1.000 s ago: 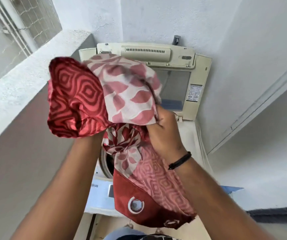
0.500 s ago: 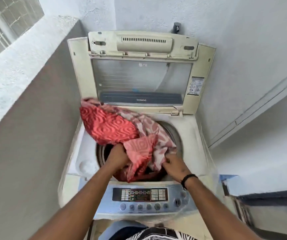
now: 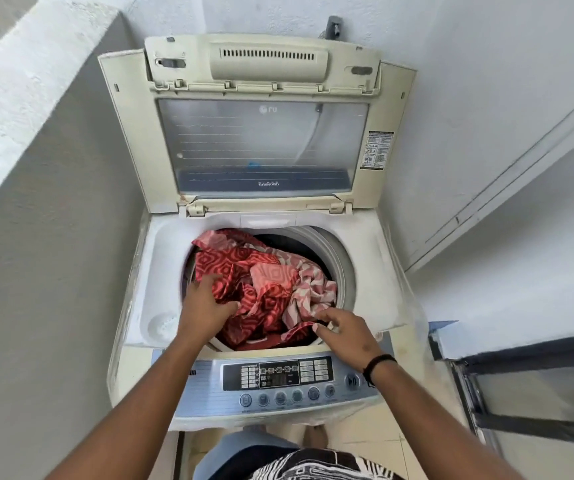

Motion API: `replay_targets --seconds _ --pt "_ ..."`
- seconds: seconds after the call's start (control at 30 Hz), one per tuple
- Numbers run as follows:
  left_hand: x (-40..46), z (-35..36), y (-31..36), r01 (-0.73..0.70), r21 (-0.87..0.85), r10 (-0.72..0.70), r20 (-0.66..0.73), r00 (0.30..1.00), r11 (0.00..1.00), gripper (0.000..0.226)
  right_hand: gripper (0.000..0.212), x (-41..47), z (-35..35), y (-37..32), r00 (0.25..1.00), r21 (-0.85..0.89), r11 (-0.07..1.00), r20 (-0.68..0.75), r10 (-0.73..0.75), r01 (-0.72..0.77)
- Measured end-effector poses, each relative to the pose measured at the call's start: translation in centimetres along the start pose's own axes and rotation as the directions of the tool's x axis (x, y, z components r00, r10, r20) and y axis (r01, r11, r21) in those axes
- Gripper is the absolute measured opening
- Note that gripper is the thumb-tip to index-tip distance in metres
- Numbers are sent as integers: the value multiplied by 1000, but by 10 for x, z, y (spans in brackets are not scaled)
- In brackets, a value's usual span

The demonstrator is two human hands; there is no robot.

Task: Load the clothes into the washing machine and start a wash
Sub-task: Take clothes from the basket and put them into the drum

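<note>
The left hand [image 3: 206, 306], at centre frame, lies on the red patterned cloth [image 3: 264, 292] with its fingers spread and fairly straight, pressing rather than gripping. The right hand [image 3: 344, 332], just right of it, has relaxed, loosely bent fingers touching the cloth's pale edge at the near rim of the drum [image 3: 337, 258]; it does not look clenched on anything. The cloth sits bunched inside the drum opening, piled high on the left, with one fold near the rim at upper left.

Beyond the hands, the lid [image 3: 261, 140] stands upright at the top of the frame, and the control panel [image 3: 278, 375] runs along the lower centre, untouched.

Loading looks nearly finished for this piece; it probably needs tucking down. Closing the lid and starting the cycle remain, and no detergent is visible.
</note>
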State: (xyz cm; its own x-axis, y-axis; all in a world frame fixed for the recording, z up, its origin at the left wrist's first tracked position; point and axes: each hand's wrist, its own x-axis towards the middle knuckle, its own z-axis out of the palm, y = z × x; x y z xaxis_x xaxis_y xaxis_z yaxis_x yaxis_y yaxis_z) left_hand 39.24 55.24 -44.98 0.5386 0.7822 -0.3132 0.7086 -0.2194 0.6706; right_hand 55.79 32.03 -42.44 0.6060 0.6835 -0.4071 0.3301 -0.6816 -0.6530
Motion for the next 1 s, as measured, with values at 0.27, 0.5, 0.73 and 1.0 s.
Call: replay_targets --seconds 0.27,0.5,0.73,1.0 --pt "5 36 -3 49 -11 -37 484 874 999 49 35 -9 12 -24 1000 60 998 -6 -26 26" --pt "51 31 -2 -153 281 215 -204 955 948 87 29 -39 20 -23 989 114 992 -147 -27 44" --pt "93 64 -11 -278 400 193 239 952 874 112 48 -21 28 -32 990 74 995 -128 -62 72" --pt "108 95 -40 -329 532 6 520 854 780 150 105 75 63 -37 958 65 976 212 192 -209"
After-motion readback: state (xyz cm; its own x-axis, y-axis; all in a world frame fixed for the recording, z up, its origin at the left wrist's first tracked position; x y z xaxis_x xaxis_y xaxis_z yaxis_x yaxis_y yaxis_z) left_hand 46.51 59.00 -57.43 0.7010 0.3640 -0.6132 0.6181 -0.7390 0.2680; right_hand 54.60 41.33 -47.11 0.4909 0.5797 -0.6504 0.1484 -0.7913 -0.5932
